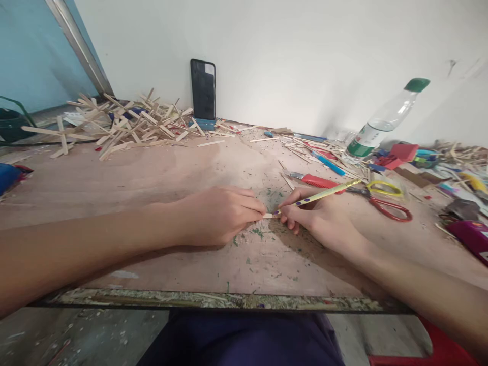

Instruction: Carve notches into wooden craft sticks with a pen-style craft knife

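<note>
One end of a small wooden strip [269, 216] is pinched, low over the table [206, 272], by the fingertips of the left hand [226, 213]; with so little of it exposed, it could be twisted or lost from the grip if pressed too hard by the pencil [316, 195], which is pinched in the right hand [316, 218] with its tip at the strip's right end. Just beyond, the knuckles could be nicked on the red cutter [322, 182], whose metal tip seems bared. On the bottle [398, 109], a white-and-green label [368, 137] is carried, its characters too small to be read; no wording can be made out on the purple packet [468, 236] either
</note>
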Available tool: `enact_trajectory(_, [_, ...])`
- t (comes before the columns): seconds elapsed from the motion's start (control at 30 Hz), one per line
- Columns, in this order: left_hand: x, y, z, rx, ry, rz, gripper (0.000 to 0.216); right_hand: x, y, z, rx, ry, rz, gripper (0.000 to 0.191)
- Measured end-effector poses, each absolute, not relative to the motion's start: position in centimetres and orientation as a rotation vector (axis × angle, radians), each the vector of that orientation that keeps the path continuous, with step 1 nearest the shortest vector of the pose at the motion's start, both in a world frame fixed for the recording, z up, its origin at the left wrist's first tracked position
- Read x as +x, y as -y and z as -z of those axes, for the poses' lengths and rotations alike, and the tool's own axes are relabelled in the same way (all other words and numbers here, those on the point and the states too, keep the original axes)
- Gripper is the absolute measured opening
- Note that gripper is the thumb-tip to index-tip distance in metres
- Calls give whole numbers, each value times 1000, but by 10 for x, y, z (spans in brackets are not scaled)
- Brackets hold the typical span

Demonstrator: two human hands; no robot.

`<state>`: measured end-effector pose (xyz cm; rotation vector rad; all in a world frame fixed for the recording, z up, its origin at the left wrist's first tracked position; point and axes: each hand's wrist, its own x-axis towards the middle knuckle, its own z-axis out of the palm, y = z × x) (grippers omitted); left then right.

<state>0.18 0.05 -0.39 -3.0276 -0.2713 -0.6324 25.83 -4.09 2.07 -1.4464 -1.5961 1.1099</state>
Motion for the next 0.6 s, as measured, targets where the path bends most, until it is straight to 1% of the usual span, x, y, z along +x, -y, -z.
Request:
enact_trajectory(0.2, [1,-2,3,-3030,244,640,32,260,40,-20,-1438,1608,-1122,9])
enact_trajectory(0.6, [1,-1,3,-3023,239,645,33,260,40,-20,-1425,1604,-1132,9])
